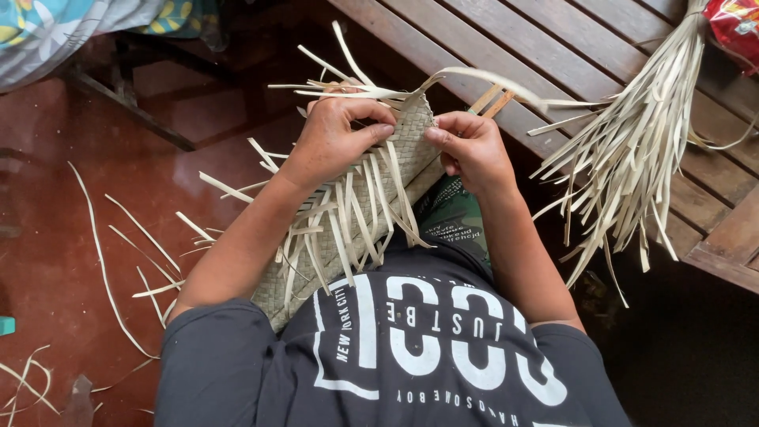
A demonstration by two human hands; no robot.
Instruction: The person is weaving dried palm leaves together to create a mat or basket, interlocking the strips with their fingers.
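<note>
A half-woven mat of pale dried leaf strips rests against my lap, with loose strip ends sticking out on all sides. My left hand grips the mat's top edge, fingers curled over it and thumb pressed on the weave. My right hand pinches the same top edge from the right side, holding a long strip that arcs away to the right. The two hands are close together, nearly touching at the mat's upper corner.
A bundle of loose pale strips lies on a brown slatted wooden bench at the right. Cut strips are scattered on the red-brown floor at left. A red packet sits top right, patterned cloth top left.
</note>
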